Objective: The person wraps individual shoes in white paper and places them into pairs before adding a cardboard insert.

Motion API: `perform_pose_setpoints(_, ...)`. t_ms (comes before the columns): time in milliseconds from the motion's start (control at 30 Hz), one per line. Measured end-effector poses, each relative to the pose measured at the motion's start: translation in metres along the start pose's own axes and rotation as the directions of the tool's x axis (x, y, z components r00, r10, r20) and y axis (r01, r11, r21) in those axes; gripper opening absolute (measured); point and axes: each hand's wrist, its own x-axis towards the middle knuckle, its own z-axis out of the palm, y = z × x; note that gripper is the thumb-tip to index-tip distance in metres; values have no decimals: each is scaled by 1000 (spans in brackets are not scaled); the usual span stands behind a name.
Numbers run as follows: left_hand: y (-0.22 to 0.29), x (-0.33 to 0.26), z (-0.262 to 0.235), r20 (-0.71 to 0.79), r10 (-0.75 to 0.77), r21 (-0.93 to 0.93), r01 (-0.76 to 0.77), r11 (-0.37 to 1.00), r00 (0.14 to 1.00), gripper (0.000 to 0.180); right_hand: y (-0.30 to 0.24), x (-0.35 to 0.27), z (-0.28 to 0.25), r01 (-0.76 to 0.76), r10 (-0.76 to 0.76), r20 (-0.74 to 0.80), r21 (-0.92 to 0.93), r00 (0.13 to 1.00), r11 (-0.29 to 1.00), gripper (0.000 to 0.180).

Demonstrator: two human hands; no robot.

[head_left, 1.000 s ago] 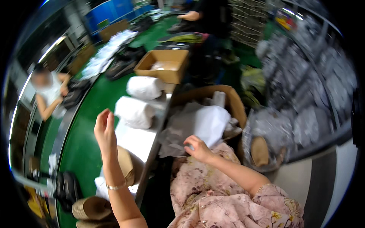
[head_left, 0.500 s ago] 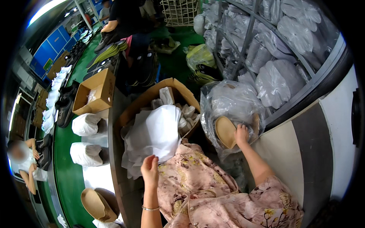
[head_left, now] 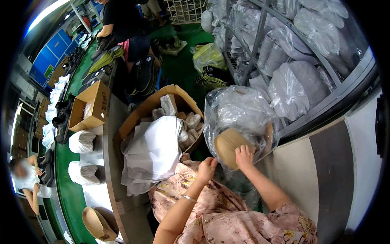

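Observation:
My right hand (head_left: 245, 157) grips the edge of a tan moulded shoe-form insert (head_left: 227, 143), which looks like several nested shells. The insert is tilted at the mouth of a clear plastic bag (head_left: 243, 105). Just to its left, my left hand (head_left: 206, 169) is closed in a pinch above my lap; anything between its fingers is too small to make out. White paper sheets (head_left: 150, 152) drape over an open carton (head_left: 178, 92) left of the bag. More tan inserts (head_left: 94, 223) lie stacked on the bench at the lower left.
Two white-wrapped bundles (head_left: 82, 141) and a small open cardboard box (head_left: 91, 103) stand along the bench. Dark shoes (head_left: 61, 122) line the green conveyor. A metal rack (head_left: 260, 36) of bagged parts rises at right. Co-workers (head_left: 118, 20) are at the back and left.
My left hand has moved right, away from the paper and close to the insert. My right hand has tilted the insert so its outer side now shows. The view has shifted slightly.

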Motion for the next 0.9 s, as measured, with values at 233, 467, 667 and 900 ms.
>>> perform_pose_setpoints(233,-7,48,72,-100,-129,-309,92,947,987,32,-27,-21,1,26,-13,-100,126,995,992,15)
perform_pose_setpoints(467,2,49,62,18,-199,-482,183,857,980,21,9,-4,1,-191,91,180,683,979,705,31)
perform_pose_setpoints(667,13,46,60,67,-186,-558,191,808,980,25,2,-3,17,-78,-12,179,484,984,872,42)
perform_pose_setpoints(900,-9,50,81,-102,-220,-546,130,828,970,22,-4,-5,17,-64,14,152,325,988,943,40)
